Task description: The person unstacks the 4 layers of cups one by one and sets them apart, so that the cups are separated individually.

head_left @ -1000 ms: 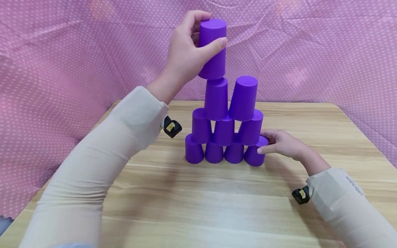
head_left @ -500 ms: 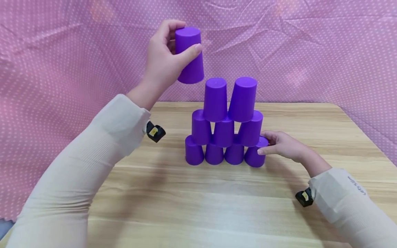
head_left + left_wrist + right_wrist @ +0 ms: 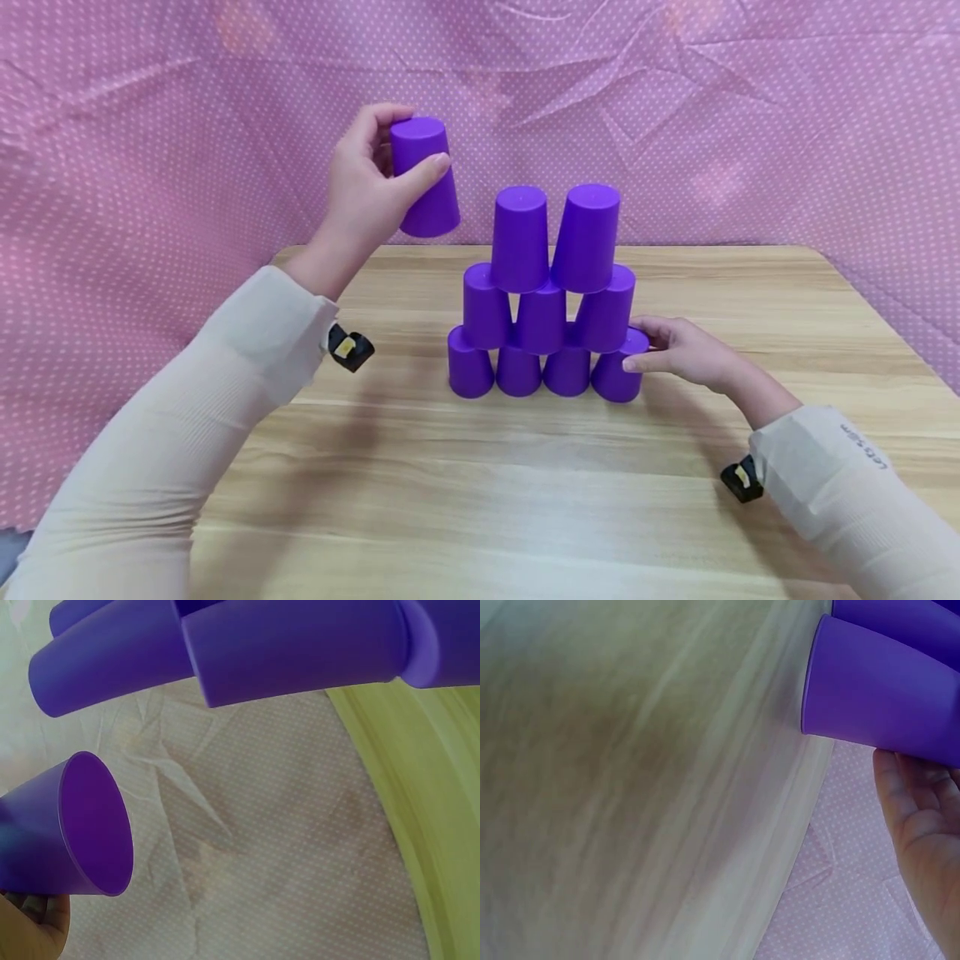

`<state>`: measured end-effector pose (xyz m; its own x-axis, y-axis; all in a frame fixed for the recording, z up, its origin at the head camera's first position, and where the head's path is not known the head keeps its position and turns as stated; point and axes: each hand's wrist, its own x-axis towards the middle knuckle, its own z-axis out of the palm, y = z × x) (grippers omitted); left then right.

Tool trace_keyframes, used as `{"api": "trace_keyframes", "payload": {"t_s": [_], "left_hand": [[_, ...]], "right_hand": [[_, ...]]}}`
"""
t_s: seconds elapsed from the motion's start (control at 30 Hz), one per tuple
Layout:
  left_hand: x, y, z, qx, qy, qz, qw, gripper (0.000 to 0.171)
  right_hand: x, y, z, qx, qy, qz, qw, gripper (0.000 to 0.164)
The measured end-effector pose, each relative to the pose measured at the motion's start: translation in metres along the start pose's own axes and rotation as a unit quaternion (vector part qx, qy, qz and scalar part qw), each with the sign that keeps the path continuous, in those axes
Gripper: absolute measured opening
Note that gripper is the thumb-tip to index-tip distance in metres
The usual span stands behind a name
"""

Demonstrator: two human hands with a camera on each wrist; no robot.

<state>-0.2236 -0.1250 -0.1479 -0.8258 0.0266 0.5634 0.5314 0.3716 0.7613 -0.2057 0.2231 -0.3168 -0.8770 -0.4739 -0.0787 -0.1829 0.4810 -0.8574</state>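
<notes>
Purple cup up in the air, in L hand, just left of the stack.
Cup's mouth-down, fingers + thumb round it, apart from the stack (nine upside-down cups, rows of 4-3-2). R hand grips the btm row's rt end cup. Wood table under, pink dotted cloth behind.

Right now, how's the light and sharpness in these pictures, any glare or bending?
Head view: pale glare on the wooden table before the cup stack, soft shadows to either side; left wrist view: yellow-green table, grayish dotted cloth, the table's edge curving, perhaps lens distortion; right wrist view: dull, with soft, smeary wood grain.
</notes>
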Motion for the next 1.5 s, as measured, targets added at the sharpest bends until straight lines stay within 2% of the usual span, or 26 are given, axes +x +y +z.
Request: {"api": "trace_keyframes", "payload": {"t_s": [0.5,0.93,1.23,1.5], "left_hand": [[-0.016,-0.030,-0.012,0.014,0.037,-0.044,0.9983,0.049],[-0.024,-0.060,-0.014,0.019,0.022,-0.093,0.9952,0.051],[-0.028,-0.086,-0.013,0.031,0.011,-0.139,0.9897,0.055],[-0.032,-0.107,-0.009,0.006,0.017,-0.185,0.9826,0.055]], "right_hand": [[0.003,-0.002,0.002,-0.013,0.008,-0.021,1.000,0.055],[0.003,-0.001,0.005,-0.012,0.008,-0.017,1.000,0.057],[0.001,0.000,0.003,-0.019,0.010,-0.014,1.000,0.056],[0.001,0.001,0.004,-0.022,0.011,-0.016,1.000,0.056]]}}
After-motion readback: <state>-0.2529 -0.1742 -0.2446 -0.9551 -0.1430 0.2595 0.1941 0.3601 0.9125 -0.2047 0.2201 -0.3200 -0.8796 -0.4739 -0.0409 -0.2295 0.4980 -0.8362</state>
